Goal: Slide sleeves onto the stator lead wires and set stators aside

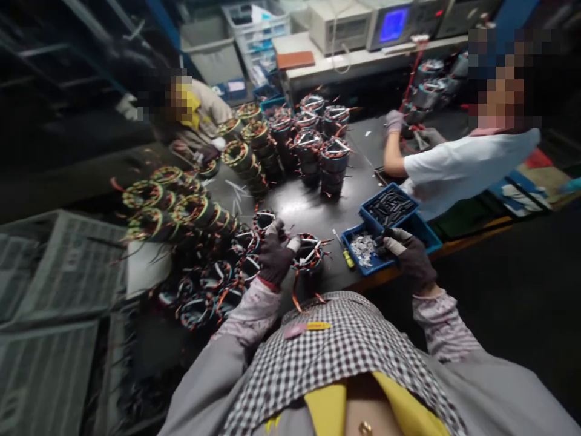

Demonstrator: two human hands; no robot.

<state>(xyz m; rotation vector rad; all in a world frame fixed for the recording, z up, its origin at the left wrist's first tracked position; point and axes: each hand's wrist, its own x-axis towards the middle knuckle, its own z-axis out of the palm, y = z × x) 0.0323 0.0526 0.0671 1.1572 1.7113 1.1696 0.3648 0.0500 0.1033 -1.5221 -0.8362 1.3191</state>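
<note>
In front of me a wound motor stator (307, 254) stands upright at the table's near edge, with orange leads and white strips across its top. My left hand (275, 254), in a dark glove with pale fingertips, is at the stator's left side. Its fingers are curled, and anything between them is too small to make out. My right hand (411, 254), gloved alike, is over the blue bins with thumb and fingers pinched on a small black piece (385, 237). Beneath lie a bin of white pieces (363, 249) and a bin of black sleeves (391, 206).
Several stators (215, 275) crowd the left, and stacked stators (333, 160) stand farther back. A yellow-handled screwdriver (347, 258) lies beside the bins. One co-worker (467, 157) works at the right, another (209, 106) at the back left. Grey crates (68, 272) stand at far left.
</note>
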